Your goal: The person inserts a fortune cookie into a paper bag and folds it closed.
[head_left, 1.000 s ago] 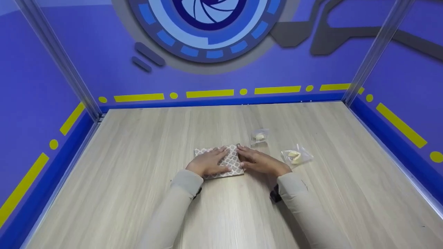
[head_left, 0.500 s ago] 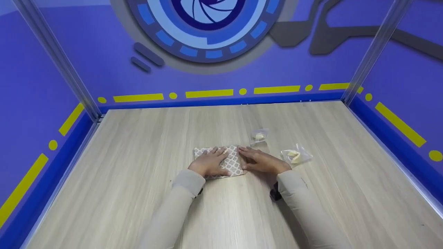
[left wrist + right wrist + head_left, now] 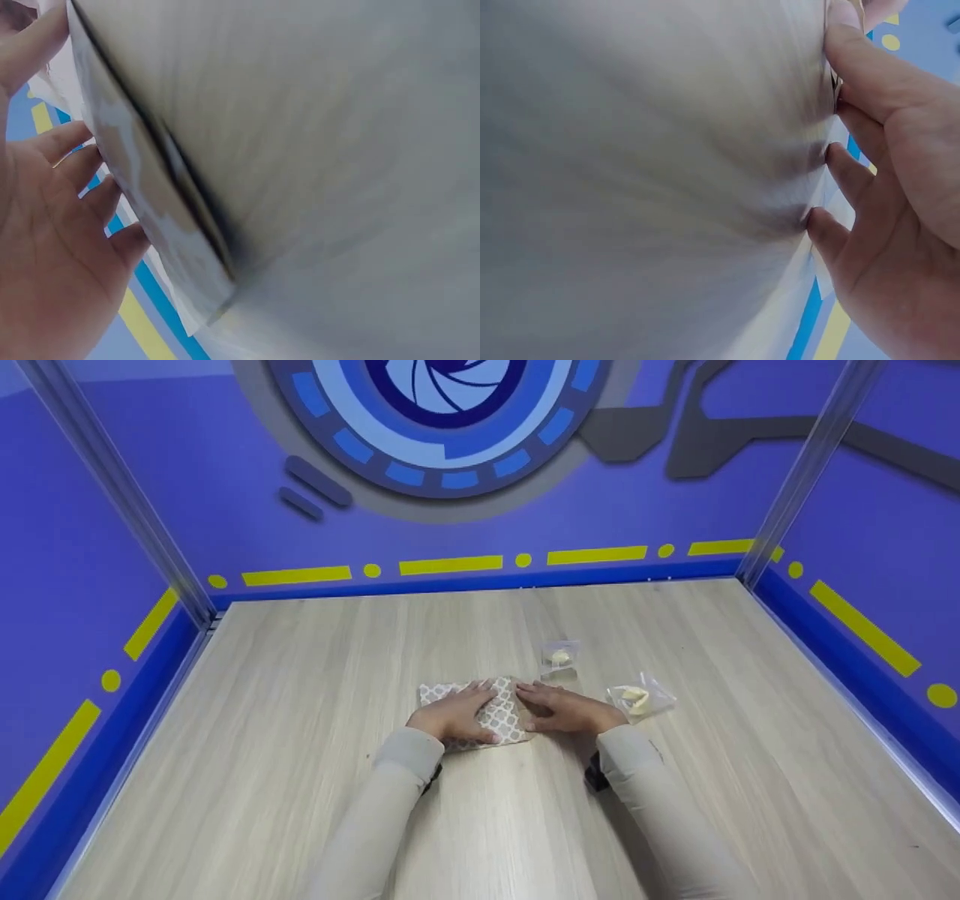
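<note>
A flat rectangular piece with a grey-and-white lattice pattern (image 3: 504, 712), like folded card or stiff paper, lies on the wooden table. Across its left part rests my left hand (image 3: 454, 715), palm down with fingers spread and thumb near the front edge. The left wrist view shows layered edges on the patterned piece (image 3: 161, 191), with a dark gap between them. My right hand (image 3: 568, 711) is at its right end, fingers extended. In the right wrist view, the thumb and forefinger touch the edge while other fingertips meet the tabletop (image 3: 667, 172). A brownish strip shows beside the right fingers.
Two small clear bags with cream-coloured pieces lie on the table: one bag (image 3: 559, 658) behind the right hand, another bag (image 3: 639, 699) to its right. Blue-purple panels (image 3: 480, 536) with yellow markings enclose the back and sides.
The right hand's fingertips have shifted slightly at the patterned piece's right end, where a plain brownish strip now shows. The left hand stays nearly still. The head view has shifted a little.
</note>
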Demonstrator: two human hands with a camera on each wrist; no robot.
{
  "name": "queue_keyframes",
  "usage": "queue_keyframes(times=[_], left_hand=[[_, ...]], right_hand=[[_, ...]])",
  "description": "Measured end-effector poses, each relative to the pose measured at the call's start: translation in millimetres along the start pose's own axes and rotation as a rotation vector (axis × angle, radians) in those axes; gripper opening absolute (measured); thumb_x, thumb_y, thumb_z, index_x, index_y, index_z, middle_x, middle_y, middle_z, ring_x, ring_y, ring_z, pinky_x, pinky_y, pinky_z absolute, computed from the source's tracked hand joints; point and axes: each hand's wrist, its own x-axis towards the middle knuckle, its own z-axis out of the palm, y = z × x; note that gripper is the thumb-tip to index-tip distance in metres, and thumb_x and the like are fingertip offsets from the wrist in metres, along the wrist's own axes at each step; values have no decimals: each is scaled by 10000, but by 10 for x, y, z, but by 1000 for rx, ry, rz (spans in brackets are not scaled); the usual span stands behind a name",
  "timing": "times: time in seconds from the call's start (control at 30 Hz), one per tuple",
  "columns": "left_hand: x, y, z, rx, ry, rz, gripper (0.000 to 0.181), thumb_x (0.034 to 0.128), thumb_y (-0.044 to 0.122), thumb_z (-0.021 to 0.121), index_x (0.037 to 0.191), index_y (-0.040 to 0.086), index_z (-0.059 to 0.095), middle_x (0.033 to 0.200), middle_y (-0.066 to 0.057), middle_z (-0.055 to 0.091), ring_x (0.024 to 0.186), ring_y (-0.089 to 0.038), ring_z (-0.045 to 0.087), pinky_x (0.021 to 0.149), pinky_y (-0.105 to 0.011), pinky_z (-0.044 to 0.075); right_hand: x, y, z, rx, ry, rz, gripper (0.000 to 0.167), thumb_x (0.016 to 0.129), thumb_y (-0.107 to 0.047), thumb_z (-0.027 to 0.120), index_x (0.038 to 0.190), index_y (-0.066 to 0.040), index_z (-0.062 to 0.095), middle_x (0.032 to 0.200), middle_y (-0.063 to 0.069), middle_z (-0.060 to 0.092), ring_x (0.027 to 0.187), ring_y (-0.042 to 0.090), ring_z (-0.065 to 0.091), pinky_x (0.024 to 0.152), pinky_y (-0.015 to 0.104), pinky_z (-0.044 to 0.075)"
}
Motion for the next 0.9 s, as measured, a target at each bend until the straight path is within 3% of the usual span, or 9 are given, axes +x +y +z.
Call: queue_keyframes(times=[0.43,0.63,0.9], left_hand=[[36,111,-6,140,23,-61,853,840,470,677,1527,177,263,1610,4,177,1484,-238,163,1180,-407,213],[45,149,-24,136,22,-68,840,831,445,696,1516,168,296,1595,-11,228,1481,-250,173,1179,-417,212],[27,119,-10,76,33,-20,814,845,404,704,1504,123,317,1591,-66,222,1471,-254,206,1178,-398,216]], right_hand=[[-5,-4,-26,18,-8,23,656,954,-291,587,1497,-57,302,1576,137,248,1449,408,175,1156,557,172],[0,13,-16,14,-2,-14,643,955,-262,587,1483,-18,311,1562,172,262,1437,430,190,1147,574,172],[-6,21,-2,9,6,-24,635,964,-252,571,1489,-22,296,1566,166,251,1441,416,188,1149,586,145]])
